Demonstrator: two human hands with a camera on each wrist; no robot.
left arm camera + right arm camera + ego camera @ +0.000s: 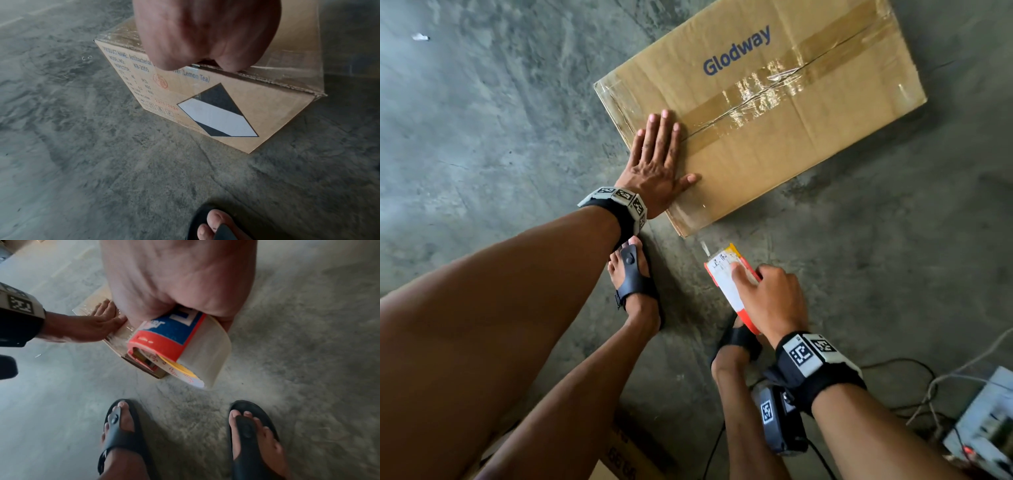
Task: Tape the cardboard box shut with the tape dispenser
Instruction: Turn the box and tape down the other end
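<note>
Only left wrist view shows cardboard box [222, 113] side label.

One taped box [774, 113] is seen on the floor, and part of a second box [626, 452] at the lower edge. One tape dispenser [732, 284] is counted, two hands [654, 164] [774, 298], two sandals [635, 281] [739, 339], two wristbands [619, 202] [815, 356] and one grey device [986, 428].
</note>
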